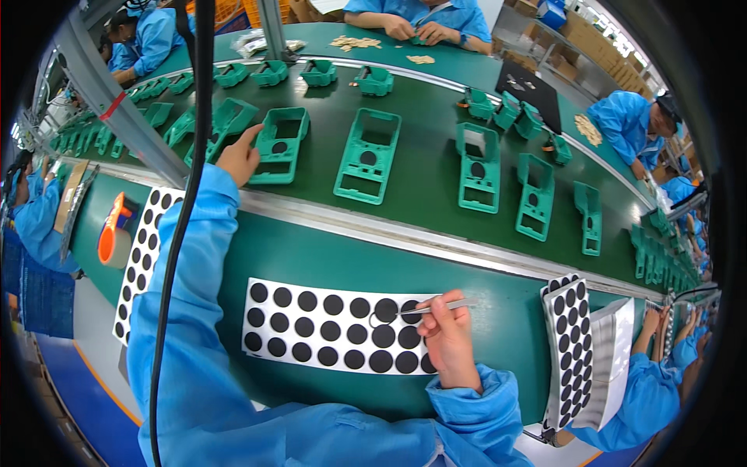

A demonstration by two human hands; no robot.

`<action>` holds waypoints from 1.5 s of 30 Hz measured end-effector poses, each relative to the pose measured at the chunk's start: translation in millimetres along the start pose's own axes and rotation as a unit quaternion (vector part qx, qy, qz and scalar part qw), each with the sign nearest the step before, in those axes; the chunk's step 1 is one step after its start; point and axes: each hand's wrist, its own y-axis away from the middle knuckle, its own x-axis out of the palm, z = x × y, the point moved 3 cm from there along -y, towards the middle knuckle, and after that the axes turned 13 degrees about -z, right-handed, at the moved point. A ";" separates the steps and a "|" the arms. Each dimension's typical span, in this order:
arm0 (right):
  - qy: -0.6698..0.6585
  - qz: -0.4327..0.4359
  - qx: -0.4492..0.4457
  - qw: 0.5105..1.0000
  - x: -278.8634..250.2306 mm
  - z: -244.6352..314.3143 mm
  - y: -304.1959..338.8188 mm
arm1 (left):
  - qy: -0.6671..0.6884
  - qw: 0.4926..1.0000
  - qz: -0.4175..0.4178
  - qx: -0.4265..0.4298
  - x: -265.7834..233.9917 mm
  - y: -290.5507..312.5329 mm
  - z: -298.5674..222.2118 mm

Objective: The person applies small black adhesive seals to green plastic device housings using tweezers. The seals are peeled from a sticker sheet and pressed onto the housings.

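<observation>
My left hand [240,159] reaches to the edge of a green plastic housing [265,177], its index finger stretched out against the housing's near left side. A black disc sits in that housing. In my right hand [450,341] is a pair of tweezers [459,303], pinched between thumb and fingers. The tweezers' tip meets a black round sticker [385,310] above a white sheet [269,307] with rows of such stickers. Beside that sticker, a bare ring outline shows on the sheet. Whether the sticker is fully off the sheet I cannot tell.
More green housings [346,184] lie along the dark green line, with smaller green parts [319,73] behind. Sticker sheets stack [551,366] at right; another sheet [132,292] and an orange-rimmed container [109,245] are at left. A black cable [187,210] hangs before me. Co-workers sit around.
</observation>
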 end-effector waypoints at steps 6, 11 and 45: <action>0.010 -0.005 -0.002 1.000 3.5 0.5 1.8 | 0.073 0.997 -0.026 -0.025 -34.9 54.8 -69.5; -0.048 -0.019 0.023 0.998 4.5 4.9 3.0 | 0.107 0.993 0.024 0.041 -45.6 121.3 -146.4; 0.107 -0.099 -0.205 0.968 17.4 -9.7 12.9 | 0.148 0.974 0.103 0.139 8.3 196.1 -177.6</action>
